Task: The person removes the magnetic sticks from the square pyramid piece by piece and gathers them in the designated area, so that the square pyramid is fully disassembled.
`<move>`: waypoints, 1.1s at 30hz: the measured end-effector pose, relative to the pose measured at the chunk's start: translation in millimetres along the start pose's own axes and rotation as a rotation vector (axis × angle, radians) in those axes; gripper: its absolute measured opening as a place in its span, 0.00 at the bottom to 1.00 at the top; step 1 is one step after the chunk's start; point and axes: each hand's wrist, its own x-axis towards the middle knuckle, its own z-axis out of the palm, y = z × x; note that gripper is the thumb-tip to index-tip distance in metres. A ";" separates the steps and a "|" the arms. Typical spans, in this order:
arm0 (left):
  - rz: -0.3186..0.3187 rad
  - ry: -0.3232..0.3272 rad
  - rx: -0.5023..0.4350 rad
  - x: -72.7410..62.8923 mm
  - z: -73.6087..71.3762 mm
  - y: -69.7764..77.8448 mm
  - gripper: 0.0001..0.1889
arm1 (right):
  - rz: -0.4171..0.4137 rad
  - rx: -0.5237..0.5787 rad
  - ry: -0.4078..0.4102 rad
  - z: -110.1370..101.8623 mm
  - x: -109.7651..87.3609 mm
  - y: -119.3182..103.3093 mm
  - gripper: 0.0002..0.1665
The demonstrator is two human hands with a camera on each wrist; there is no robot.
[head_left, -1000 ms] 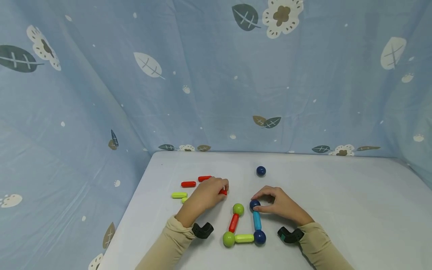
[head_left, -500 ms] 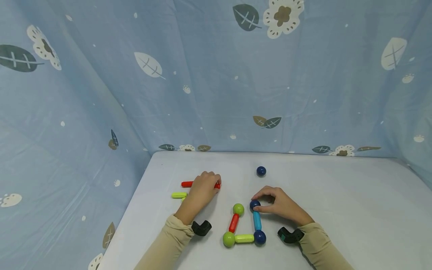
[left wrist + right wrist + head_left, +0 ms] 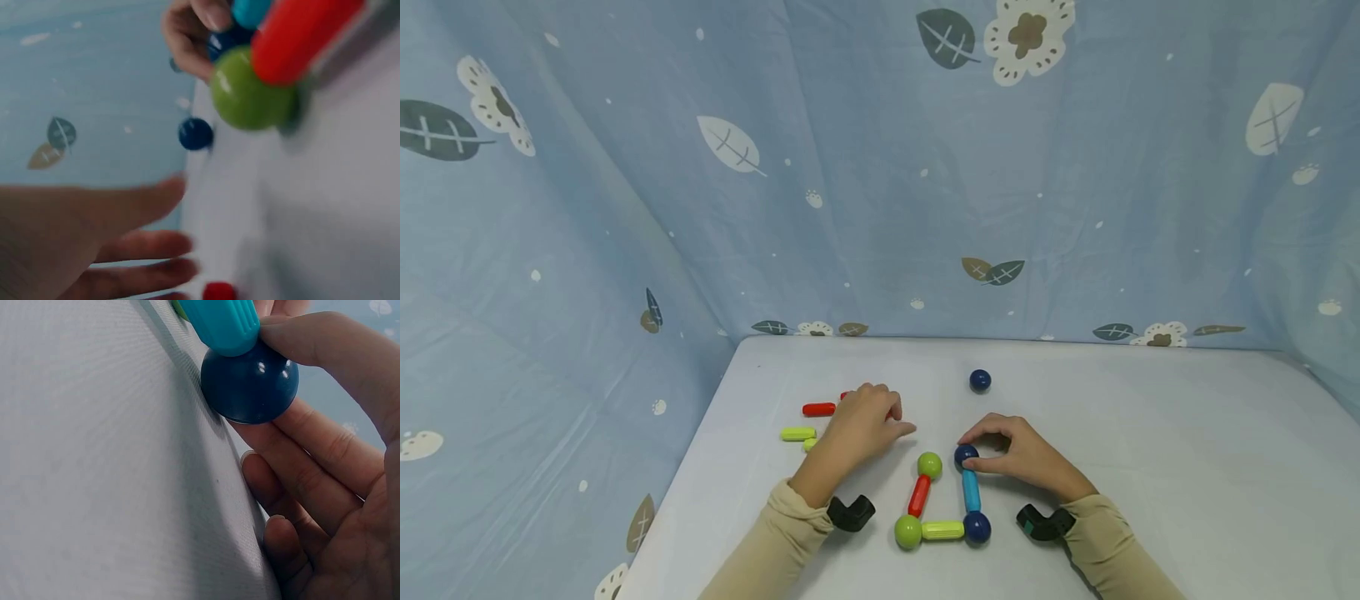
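My right hand (image 3: 1018, 454) pinches a dark blue ball (image 3: 250, 384) between thumb and fingers. That ball joins the end of a light blue rod (image 3: 972, 491), part of a three-sided frame on the table. The frame also has another dark blue ball (image 3: 977, 528), a yellow-green rod (image 3: 943, 531), a green ball (image 3: 907, 532), a red rod (image 3: 919, 496) and a second green ball (image 3: 929, 465). My left hand (image 3: 861, 425) hovers left of the frame, thumb apart from the fingers and nothing between them. Just beyond its fingertips, a red piece (image 3: 219, 291) shows in the left wrist view.
A loose dark blue ball (image 3: 980, 381) lies farther back on the white table (image 3: 1150, 433). Left of my left hand lie a red rod (image 3: 818, 409) and a yellow-green rod (image 3: 798, 433), with others partly hidden by the hand. A patterned blue cloth (image 3: 880, 208) hangs behind.
My left hand went back and left with a red rod at its fingertips, then returned slightly right, its thumb now spread away. My right hand and the frame have stayed put.
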 end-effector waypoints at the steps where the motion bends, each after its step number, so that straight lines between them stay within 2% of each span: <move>1: -0.010 -0.059 -0.031 -2.1 -1.7 3.6 0.17 | -0.004 0.000 0.000 -0.2 -0.2 0.4 0.16; 5: -0.051 -0.333 -0.081 -11.9 -5.2 15.9 0.26 | -0.015 0.007 0.003 -0.8 -1.1 1.1 0.15; 7: -0.035 -0.425 -0.061 -15.3 -5.1 20.7 0.27 | -0.013 0.010 0.005 -0.8 -1.6 1.1 0.16; 9: -0.010 -0.474 -0.037 -17.4 -4.2 24.0 0.26 | -0.010 0.010 0.006 -0.7 -1.8 1.3 0.16; 12: 0.021 -0.495 -0.028 -18.2 -2.0 26.7 0.22 | -0.015 0.014 0.010 -0.4 -2.0 2.3 0.16; 17: 0.059 -0.448 -0.014 -15.3 1.3 26.1 0.09 | -0.080 0.073 0.018 0.4 -1.5 5.7 0.09; 19: 0.083 -0.411 -0.014 -13.0 3.1 25.3 0.06 | -0.110 0.091 0.021 0.7 -1.1 6.6 0.06; 21: 0.113 -0.374 -0.020 -10.5 5.8 25.4 0.05 | -0.102 0.080 0.025 0.7 -0.8 6.5 0.05; 26: 0.178 -0.242 -0.038 -6.9 15.9 32.0 0.07 | -0.001 0.013 0.032 -0.3 -1.1 2.4 0.14; 31: 0.210 -0.098 -0.003 -5.9 29.0 36.1 0.08 | -0.002 0.010 0.019 -1.8 -1.0 -1.3 0.19; 33: 0.205 -0.069 0.009 -5.8 31.7 36.5 0.08 | -0.008 0.009 0.014 -2.1 -0.8 -1.8 0.20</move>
